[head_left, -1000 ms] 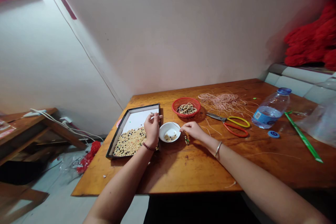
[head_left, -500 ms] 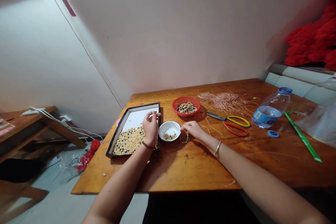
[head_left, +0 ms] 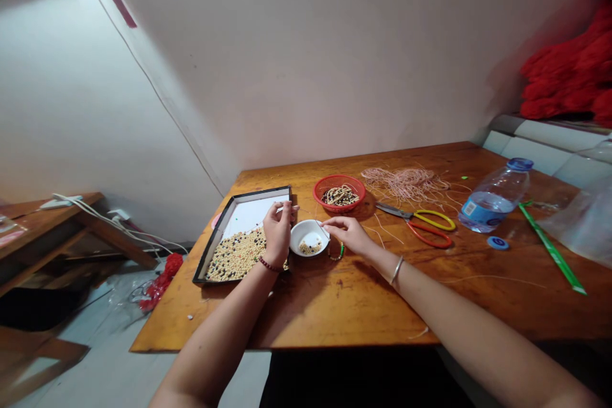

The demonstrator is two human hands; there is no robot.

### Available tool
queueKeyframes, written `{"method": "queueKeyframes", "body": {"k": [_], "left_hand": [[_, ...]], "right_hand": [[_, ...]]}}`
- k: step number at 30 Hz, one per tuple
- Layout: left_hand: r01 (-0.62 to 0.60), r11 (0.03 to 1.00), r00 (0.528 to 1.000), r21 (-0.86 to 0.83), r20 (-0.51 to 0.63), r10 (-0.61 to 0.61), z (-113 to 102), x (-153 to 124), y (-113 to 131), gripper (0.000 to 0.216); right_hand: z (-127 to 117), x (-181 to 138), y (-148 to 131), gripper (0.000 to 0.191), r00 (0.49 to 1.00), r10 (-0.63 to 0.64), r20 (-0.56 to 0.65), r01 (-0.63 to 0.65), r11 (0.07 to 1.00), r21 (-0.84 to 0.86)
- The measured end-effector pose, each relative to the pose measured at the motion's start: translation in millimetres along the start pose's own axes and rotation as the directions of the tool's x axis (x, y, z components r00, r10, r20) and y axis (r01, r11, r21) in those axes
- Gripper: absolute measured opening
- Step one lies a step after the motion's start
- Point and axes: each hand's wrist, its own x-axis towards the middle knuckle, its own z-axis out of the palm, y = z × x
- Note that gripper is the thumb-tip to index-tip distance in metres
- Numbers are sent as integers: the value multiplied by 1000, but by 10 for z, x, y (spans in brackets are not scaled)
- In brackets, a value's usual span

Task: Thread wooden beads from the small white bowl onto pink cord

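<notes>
My left hand (head_left: 278, 234) is closed in a pinch over the right edge of the bead tray, on what looks like the end of a thin cord. My right hand (head_left: 349, 234), also pinched, grips that cord just right of a small white bowl (head_left: 295, 243). Below its fingers hangs a short beaded string (head_left: 341, 252) with green and pale beads. A few yellow and dark beads (head_left: 310, 247) lie in the bowl. Many cream, dark and coloured beads (head_left: 234, 256) fill the near half of the black-edged tray (head_left: 253, 208).
Behind the bowl stands a red basket (head_left: 319, 198) of strung beads. To its right are a heap of pink cord (head_left: 406, 183), scissors (head_left: 433, 243), a water bottle (head_left: 492, 201), a blue cap (head_left: 497, 243) and a green strip (head_left: 554, 252). A wall borders the table's far edge.
My right hand has moved slightly left along the cord, nearer the bowl and my left hand. My left hand has shifted only a little to the right. The beaded string still hangs in place.
</notes>
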Motion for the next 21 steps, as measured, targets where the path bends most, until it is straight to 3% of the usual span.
{"method": "queueKeyframes", "body": {"k": [8,21], "left_hand": [[-7,999,994,-31,109,10,16,-11,-42,34],[-68,997,973,36,224,58,32,-81,39,34]], "right_hand": [[23,-35,-15,38,1000,-23,18,24,999,-25],[27,-50,-54,31,993,-79,-84,75,996,-55]]}}
